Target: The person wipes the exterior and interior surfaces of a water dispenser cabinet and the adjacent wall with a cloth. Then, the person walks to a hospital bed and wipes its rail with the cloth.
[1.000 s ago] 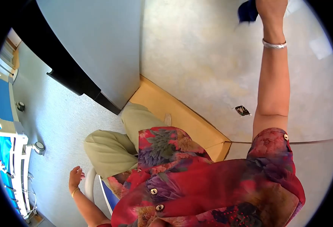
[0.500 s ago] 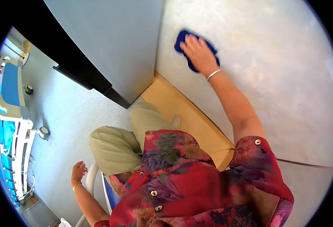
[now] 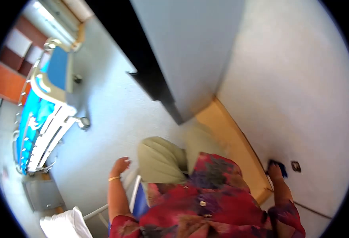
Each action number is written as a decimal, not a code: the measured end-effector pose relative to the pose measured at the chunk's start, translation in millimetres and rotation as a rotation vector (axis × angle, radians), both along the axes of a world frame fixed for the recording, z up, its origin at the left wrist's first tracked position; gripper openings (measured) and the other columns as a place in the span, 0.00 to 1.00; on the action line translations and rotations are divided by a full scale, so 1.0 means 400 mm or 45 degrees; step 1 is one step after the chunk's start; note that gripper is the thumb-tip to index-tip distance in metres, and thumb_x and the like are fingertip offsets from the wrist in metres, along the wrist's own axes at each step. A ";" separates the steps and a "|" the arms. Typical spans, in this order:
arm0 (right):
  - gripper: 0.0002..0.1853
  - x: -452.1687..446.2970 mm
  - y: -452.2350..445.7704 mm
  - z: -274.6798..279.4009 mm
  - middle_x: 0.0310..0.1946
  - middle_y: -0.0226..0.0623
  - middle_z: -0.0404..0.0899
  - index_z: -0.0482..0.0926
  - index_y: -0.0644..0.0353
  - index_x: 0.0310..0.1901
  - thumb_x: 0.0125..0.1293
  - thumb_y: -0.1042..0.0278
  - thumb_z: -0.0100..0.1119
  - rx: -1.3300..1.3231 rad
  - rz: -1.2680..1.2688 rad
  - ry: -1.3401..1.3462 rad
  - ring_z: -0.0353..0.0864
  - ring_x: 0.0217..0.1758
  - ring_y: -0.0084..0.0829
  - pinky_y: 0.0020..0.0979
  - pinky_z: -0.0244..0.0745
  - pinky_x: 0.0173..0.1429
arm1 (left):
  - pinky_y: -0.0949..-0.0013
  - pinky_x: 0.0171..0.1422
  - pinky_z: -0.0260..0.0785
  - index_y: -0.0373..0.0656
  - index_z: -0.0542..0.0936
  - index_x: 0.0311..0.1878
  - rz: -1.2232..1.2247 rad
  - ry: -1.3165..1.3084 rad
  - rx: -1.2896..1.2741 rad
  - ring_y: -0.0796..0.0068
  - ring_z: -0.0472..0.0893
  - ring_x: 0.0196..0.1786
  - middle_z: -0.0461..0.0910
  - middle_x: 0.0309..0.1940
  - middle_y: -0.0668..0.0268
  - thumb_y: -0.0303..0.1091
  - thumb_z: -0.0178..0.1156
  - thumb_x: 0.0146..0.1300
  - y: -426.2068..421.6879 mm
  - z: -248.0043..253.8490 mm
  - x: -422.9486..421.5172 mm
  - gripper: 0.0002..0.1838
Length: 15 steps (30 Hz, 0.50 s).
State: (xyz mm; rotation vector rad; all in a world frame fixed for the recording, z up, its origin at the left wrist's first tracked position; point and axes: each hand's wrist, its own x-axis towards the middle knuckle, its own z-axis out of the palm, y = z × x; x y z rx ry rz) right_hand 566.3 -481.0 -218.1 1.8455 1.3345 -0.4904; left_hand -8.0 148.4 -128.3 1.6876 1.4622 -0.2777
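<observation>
My right hand (image 3: pixel 275 172) is low at the right, on a dark blue cloth (image 3: pixel 282 168) against the pale wall panel (image 3: pixel 297 91). Motion blur softens the hand, and part of the cloth is hidden under it. Just right of the cloth, a small dark plate (image 3: pixel 296 166) sits on the panel. My left hand (image 3: pixel 120 166) hangs at the left near the chair's armrest, its fingers loosely bent and apart with nothing in them.
A grey cabinet side with a black edge (image 3: pixel 146 63) rises ahead. A tan ledge (image 3: pixel 226 135) runs along the panel's foot. To the left stand a wheeled bed with a blue end board (image 3: pixel 58 67) and a grey cabinet (image 3: pixel 43 192). White fabric (image 3: pixel 65 224) is behind the chair.
My right hand has brought the blue cloth down the panel, closer to my body. My view has swung left, showing more of the bed. The left hand stays beside the chair.
</observation>
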 end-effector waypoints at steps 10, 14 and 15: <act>0.11 0.044 0.457 0.112 0.42 0.36 0.77 0.81 0.53 0.40 0.58 0.67 0.52 0.618 0.037 -0.076 0.71 0.52 0.38 0.41 0.63 0.58 | 0.61 0.48 0.72 0.40 0.77 0.51 -0.283 0.049 0.312 0.56 0.81 0.41 0.80 0.43 0.50 0.44 0.59 0.57 -0.004 -0.024 0.010 0.22; 0.13 0.063 0.759 0.223 0.43 0.39 0.75 0.78 0.55 0.43 0.54 0.74 0.54 1.135 -0.070 -0.106 0.71 0.51 0.41 0.39 0.67 0.53 | 0.67 0.40 0.73 0.38 0.75 0.53 -0.229 -0.318 0.523 0.68 0.81 0.33 0.82 0.33 0.56 0.38 0.58 0.60 -0.037 0.067 0.077 0.20; 0.14 0.050 0.832 0.272 0.41 0.41 0.75 0.78 0.57 0.43 0.52 0.76 0.55 1.261 -0.176 -0.064 0.71 0.49 0.42 0.39 0.68 0.52 | 0.67 0.41 0.72 0.37 0.75 0.53 -0.190 -0.350 0.570 0.67 0.81 0.35 0.82 0.34 0.56 0.36 0.58 0.60 -0.055 0.117 0.108 0.19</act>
